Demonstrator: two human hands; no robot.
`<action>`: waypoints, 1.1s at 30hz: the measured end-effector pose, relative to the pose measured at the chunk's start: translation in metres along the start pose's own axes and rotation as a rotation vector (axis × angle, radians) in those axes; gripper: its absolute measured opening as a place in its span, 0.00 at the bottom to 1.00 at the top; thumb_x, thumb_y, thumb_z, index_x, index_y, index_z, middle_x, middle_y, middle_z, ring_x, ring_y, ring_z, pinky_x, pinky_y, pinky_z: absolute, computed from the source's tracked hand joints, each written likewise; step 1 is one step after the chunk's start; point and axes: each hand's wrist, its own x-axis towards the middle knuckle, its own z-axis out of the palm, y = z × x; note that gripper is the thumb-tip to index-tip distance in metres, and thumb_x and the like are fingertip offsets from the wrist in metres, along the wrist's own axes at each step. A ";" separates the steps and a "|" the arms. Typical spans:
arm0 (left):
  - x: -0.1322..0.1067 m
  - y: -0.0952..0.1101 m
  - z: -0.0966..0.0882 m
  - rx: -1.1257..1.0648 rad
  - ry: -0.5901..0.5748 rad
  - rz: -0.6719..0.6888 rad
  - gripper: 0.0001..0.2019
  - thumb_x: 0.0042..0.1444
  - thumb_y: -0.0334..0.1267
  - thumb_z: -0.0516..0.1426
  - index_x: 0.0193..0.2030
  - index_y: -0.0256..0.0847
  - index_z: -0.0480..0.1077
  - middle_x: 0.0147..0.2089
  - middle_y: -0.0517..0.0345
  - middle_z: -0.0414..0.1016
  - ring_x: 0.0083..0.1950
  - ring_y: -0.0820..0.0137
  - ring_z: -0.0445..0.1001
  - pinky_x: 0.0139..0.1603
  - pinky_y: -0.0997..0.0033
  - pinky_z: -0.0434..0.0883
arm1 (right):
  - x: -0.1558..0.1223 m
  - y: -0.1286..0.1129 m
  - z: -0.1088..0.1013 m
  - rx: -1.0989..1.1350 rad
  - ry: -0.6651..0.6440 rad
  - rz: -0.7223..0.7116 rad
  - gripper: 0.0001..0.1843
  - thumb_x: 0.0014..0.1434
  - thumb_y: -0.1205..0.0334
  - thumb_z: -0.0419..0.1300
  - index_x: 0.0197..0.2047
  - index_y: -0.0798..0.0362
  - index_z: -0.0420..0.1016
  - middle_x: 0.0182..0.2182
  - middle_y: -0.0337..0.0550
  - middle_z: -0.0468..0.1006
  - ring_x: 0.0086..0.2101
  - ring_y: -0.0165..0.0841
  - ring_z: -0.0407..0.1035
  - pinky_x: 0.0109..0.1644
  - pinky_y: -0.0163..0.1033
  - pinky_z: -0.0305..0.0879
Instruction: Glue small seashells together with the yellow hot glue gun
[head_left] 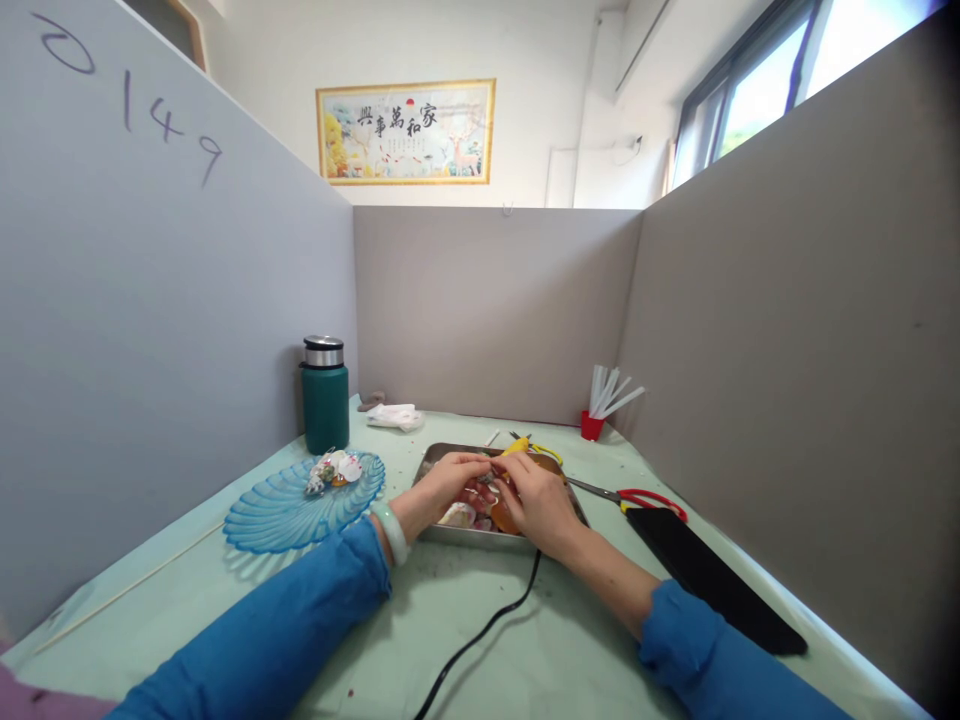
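Nearest: black cord (495, 622) across the counter (375, 650). Left hand (457, 482) and right hand (541, 500) meet over the metal tray (480, 540), fingers curled, tips close; anything pinched is hidden, cannot tell. Shells (459, 515) lie in tray. Step, judged: fine fingertip work; next move calls for light, steady fingers. Left: shell pile (345, 466) on blue plate (277, 515); green bottle (325, 405) behind.

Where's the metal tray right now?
Head view: the metal tray sits centrally on the table, beneath the left hand and right hand, with the blue plate to its left and the red-handled scissors to its right.
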 end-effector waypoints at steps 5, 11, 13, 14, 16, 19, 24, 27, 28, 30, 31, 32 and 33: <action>0.001 -0.002 -0.001 0.016 0.003 -0.010 0.11 0.46 0.39 0.58 0.34 0.33 0.69 0.29 0.54 0.70 0.25 0.71 0.71 0.23 0.72 0.69 | -0.001 0.001 0.001 0.004 -0.007 -0.010 0.14 0.61 0.65 0.46 0.46 0.50 0.69 0.38 0.44 0.72 0.35 0.30 0.67 0.37 0.32 0.60; 0.001 0.000 -0.001 0.060 -0.015 -0.030 0.12 0.47 0.40 0.57 0.35 0.32 0.69 0.28 0.53 0.70 0.25 0.71 0.71 0.24 0.72 0.69 | -0.001 0.002 0.002 -0.021 -0.016 0.027 0.12 0.61 0.63 0.47 0.43 0.49 0.70 0.34 0.42 0.72 0.33 0.29 0.66 0.35 0.32 0.59; 0.001 0.000 -0.001 0.063 -0.020 -0.027 0.12 0.46 0.40 0.57 0.36 0.32 0.69 0.28 0.53 0.71 0.26 0.71 0.72 0.24 0.71 0.69 | -0.001 0.002 0.002 -0.023 -0.012 0.028 0.12 0.61 0.64 0.47 0.42 0.50 0.70 0.33 0.42 0.72 0.32 0.29 0.66 0.34 0.32 0.59; 0.001 0.000 0.000 0.066 -0.022 -0.024 0.13 0.46 0.40 0.57 0.36 0.32 0.69 0.29 0.52 0.71 0.26 0.70 0.72 0.24 0.71 0.69 | -0.001 0.002 0.002 -0.022 -0.006 0.025 0.11 0.61 0.64 0.48 0.42 0.50 0.70 0.33 0.42 0.72 0.32 0.29 0.67 0.34 0.32 0.59; 0.000 0.001 0.000 0.079 -0.029 -0.018 0.14 0.46 0.41 0.57 0.37 0.33 0.70 0.29 0.52 0.71 0.27 0.71 0.72 0.24 0.71 0.69 | -0.002 0.002 0.001 -0.017 0.007 0.018 0.11 0.60 0.65 0.48 0.42 0.51 0.70 0.33 0.43 0.72 0.32 0.29 0.66 0.34 0.32 0.59; -0.002 0.001 0.000 0.108 -0.045 -0.002 0.15 0.47 0.43 0.57 0.37 0.33 0.70 0.28 0.54 0.70 0.27 0.71 0.71 0.24 0.72 0.69 | -0.002 0.002 0.001 -0.020 0.018 0.014 0.11 0.59 0.66 0.48 0.42 0.52 0.69 0.33 0.43 0.72 0.32 0.29 0.66 0.35 0.32 0.59; -0.004 0.002 0.002 0.175 -0.078 0.034 0.17 0.46 0.46 0.58 0.37 0.33 0.70 0.28 0.54 0.71 0.26 0.72 0.71 0.24 0.73 0.69 | -0.002 0.001 0.001 -0.041 0.038 -0.005 0.11 0.59 0.66 0.47 0.42 0.52 0.69 0.33 0.44 0.72 0.32 0.30 0.66 0.35 0.32 0.60; -0.003 0.001 0.003 0.225 -0.082 0.042 0.17 0.46 0.45 0.58 0.38 0.33 0.70 0.28 0.54 0.72 0.24 0.73 0.70 0.23 0.74 0.68 | -0.003 0.001 0.001 -0.064 0.041 -0.016 0.11 0.59 0.67 0.47 0.41 0.53 0.69 0.32 0.44 0.72 0.31 0.30 0.66 0.33 0.32 0.59; -0.003 0.001 0.002 0.236 -0.081 0.042 0.16 0.46 0.45 0.58 0.37 0.33 0.70 0.28 0.55 0.72 0.23 0.73 0.70 0.23 0.74 0.68 | -0.003 0.001 0.001 -0.076 0.041 -0.017 0.11 0.59 0.66 0.47 0.41 0.53 0.69 0.32 0.44 0.71 0.31 0.30 0.66 0.33 0.32 0.58; -0.003 0.000 0.002 0.249 -0.074 0.043 0.15 0.47 0.44 0.57 0.37 0.34 0.69 0.26 0.55 0.71 0.22 0.74 0.70 0.23 0.74 0.68 | -0.003 0.000 0.001 -0.101 0.035 -0.021 0.11 0.60 0.65 0.47 0.40 0.53 0.69 0.32 0.45 0.71 0.30 0.30 0.66 0.32 0.32 0.58; -0.003 -0.001 0.002 0.253 -0.071 0.042 0.15 0.47 0.44 0.57 0.37 0.34 0.69 0.26 0.56 0.71 0.22 0.74 0.70 0.23 0.74 0.68 | -0.003 0.000 0.001 -0.111 0.032 -0.023 0.12 0.60 0.65 0.46 0.40 0.54 0.69 0.32 0.45 0.71 0.30 0.30 0.66 0.32 0.33 0.57; -0.003 -0.001 0.002 0.254 -0.069 0.040 0.14 0.47 0.44 0.57 0.36 0.34 0.69 0.25 0.56 0.71 0.21 0.74 0.70 0.22 0.75 0.68 | -0.002 0.000 0.000 -0.119 0.029 -0.026 0.12 0.60 0.65 0.46 0.40 0.54 0.69 0.32 0.45 0.71 0.30 0.30 0.66 0.31 0.33 0.57; -0.003 -0.001 0.002 0.254 -0.070 0.038 0.14 0.47 0.43 0.57 0.36 0.34 0.69 0.25 0.56 0.71 0.21 0.74 0.69 0.22 0.75 0.68 | -0.002 0.000 0.000 -0.124 0.025 -0.028 0.12 0.60 0.65 0.46 0.40 0.54 0.70 0.32 0.45 0.71 0.30 0.30 0.66 0.31 0.33 0.57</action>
